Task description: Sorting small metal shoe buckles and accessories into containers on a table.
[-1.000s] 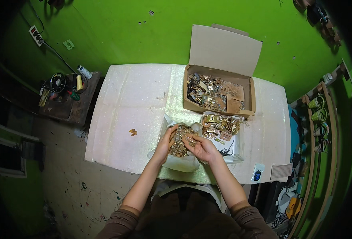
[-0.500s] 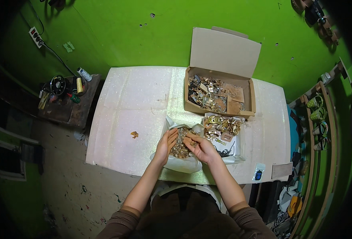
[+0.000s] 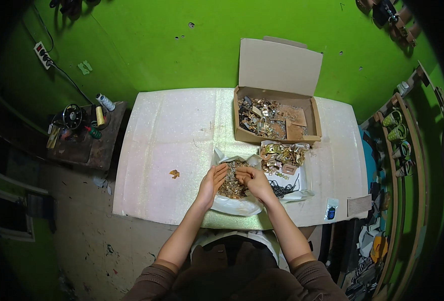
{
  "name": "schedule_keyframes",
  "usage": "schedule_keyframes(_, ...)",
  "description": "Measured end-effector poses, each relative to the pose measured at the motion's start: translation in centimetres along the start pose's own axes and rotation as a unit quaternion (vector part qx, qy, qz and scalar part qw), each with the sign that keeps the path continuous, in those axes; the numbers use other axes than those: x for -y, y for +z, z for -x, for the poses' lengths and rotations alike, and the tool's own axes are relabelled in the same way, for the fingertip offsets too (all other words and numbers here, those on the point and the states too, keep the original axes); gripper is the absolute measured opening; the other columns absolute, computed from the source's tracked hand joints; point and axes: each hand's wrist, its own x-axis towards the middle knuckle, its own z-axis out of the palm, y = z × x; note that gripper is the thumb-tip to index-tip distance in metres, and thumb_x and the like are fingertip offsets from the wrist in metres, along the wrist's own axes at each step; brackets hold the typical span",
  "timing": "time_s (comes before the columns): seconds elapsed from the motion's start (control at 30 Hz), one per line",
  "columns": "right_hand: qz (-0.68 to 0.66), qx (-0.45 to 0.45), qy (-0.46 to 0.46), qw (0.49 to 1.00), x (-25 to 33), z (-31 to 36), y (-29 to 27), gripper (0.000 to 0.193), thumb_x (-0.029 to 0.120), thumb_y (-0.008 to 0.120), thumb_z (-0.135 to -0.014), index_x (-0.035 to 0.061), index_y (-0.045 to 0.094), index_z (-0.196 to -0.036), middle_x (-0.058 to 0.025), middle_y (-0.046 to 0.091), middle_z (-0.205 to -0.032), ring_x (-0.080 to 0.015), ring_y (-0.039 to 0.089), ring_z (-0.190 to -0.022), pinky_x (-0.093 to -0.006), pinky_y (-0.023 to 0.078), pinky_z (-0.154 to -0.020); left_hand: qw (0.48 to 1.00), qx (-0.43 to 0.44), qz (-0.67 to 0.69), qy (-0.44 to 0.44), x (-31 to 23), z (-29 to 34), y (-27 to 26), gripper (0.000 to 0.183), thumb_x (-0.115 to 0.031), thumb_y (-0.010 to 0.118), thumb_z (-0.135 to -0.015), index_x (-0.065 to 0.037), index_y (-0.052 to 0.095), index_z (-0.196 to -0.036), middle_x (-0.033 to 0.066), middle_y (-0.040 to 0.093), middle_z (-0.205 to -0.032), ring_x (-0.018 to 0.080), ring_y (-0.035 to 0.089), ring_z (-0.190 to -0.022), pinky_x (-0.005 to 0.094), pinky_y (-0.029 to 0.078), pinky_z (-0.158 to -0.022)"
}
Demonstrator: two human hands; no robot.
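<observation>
- At the near edge of a pale, glittery desk (image 3: 156,130), a person seen from above works with both bare hands over a heap of small metal pieces (image 3: 233,184), mostly gold and silver, too fine to tell one by one.
- The heap lies inside a container lined with crumpled white plastic (image 3: 234,207), directly in front of the person's body.
- The left hand (image 3: 213,184) stands along the left side of the heap, its fingers nearly straight and close together, palm turned inward; no piece shows in it.
- The right hand (image 3: 256,184) is over the right side, its fingers bent inward toward the heap. Whether they pinch a piece cannot be told.
- Compared with a second ago, the left fingers have straightened from a curve against the pieces, and the right hand has turned so more of its back shows. Both remain at the same heap, so the handling seems to be going on there, with nothing visibly lifted out.
- Just right of it, a white tray (image 3: 302,185) holds gold buckles (image 3: 283,156) and a tangle of black chain (image 3: 282,190).
- Behind, a brown cardboard box (image 3: 269,136), its lid raised, holds more mixed metal fittings.
- A small brown scrap (image 3: 174,174) lies alone to the left.
</observation>
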Motion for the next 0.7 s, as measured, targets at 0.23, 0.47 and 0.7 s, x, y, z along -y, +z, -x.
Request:
schedule_keyframes(0.23, 0.274, -0.082, -0.132, 0.949, 1.4, 2.3, 1.5, 0.038, -0.01, 0.038, -0.074, 0.0003, 0.055, -0.106, -0.0181, 0.06, -0.095, -0.0237, 0.057, -0.096, -0.0269, 0.043, -0.083, 0.999, 0.034, -0.016, -0.002, -0.3, 0.4, -0.1, 0.048, -0.033, 0.021, -0.093, 0.0, 0.038, -0.123, 0.0127, 0.041, -0.126, 0.0209, 0.035, -0.119, 0.032, 0.024, -0.1)
schedule_keyframes(0.47, 0.297, -0.203, -0.214, 0.908, 2.7, 4.3, 2.8, 0.035, -0.008, 0.043, -0.069, 0.0026, 0.058, -0.099, -0.0167, 0.057, -0.091, -0.0339, 0.054, -0.079, -0.0356, 0.043, -0.074, 0.994, 0.085, -0.043, 0.054, -0.7, 1.5, -0.5, 0.05, -0.033, 0.02, -0.093, 0.002, 0.034, -0.125, 0.017, 0.035, -0.129, 0.0262, 0.03, -0.123, 0.0352, 0.023, -0.101)
schedule_keyframes(0.7, 0.504, -0.258, -0.289, 0.772, -0.2, 4.0, 4.0, 0.028, 0.003, 0.054, -0.068, 0.0047, 0.057, -0.096, -0.0106, 0.054, -0.094, -0.0278, 0.05, -0.092, -0.0373, 0.039, -0.081, 0.98, 0.022, -0.167, 0.104, 0.1, 0.4, -0.8, 0.044, -0.031, 0.025, -0.093, -0.001, 0.043, -0.12, 0.0158, 0.042, -0.123, 0.0257, 0.037, -0.117, 0.033, 0.026, -0.098)
